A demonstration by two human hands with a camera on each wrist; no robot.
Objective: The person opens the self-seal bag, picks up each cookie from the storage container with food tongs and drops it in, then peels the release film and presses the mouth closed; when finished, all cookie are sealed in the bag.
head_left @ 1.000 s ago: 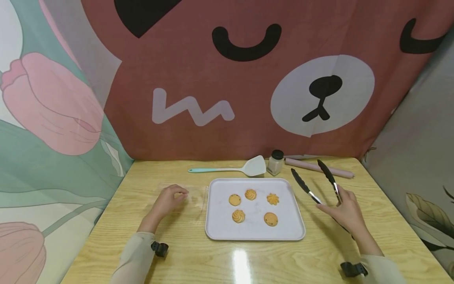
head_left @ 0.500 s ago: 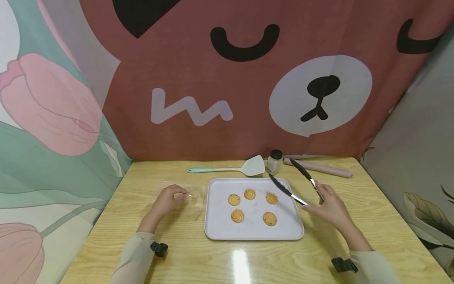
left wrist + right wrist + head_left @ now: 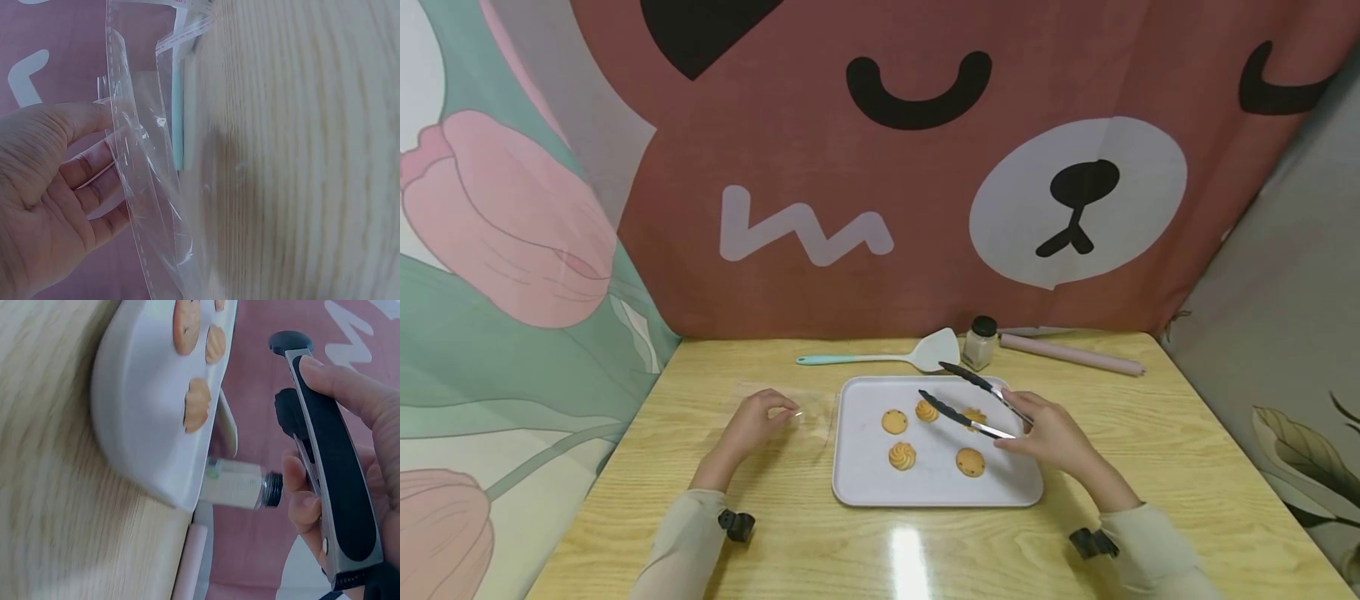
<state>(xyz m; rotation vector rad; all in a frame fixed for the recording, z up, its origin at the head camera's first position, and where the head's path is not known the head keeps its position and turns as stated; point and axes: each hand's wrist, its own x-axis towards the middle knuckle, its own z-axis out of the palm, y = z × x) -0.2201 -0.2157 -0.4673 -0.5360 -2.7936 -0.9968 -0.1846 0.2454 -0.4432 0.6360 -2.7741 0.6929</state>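
Note:
My left hand (image 3: pixel 751 427) pinches the upper edge of a clear plastic bag (image 3: pixel 150 169) left of the tray. The bag's mouth stands slightly apart in the left wrist view. With my right hand (image 3: pixel 1054 432) I grip black-and-silver tongs (image 3: pixel 337 456), thumb on one arm and fingers on the other. Their black tips are spread over the upper part of the white tray (image 3: pixel 925 493), above the cookies. One swirled cookie (image 3: pixel 927 411) lies just under the tips, and a flower-shaped cookie (image 3: pixel 976 417) is partly hidden behind the tongs. A round cookie (image 3: pixel 894 422) sits left of them.
Nearer on the tray lie another swirled cookie (image 3: pixel 902 456) and a round one (image 3: pixel 970 462). Behind it are a spatula (image 3: pixel 936 350) with a mint handle, a glass jar (image 3: pixel 980 346) with a black lid, and a pink roll (image 3: pixel 1075 356). A bear-print cloth (image 3: pixel 790 300) hangs behind the table.
My right hand has carried the spread tongs leftward from beside the tray to over the cookies. My left hand has stayed in place at the bag.

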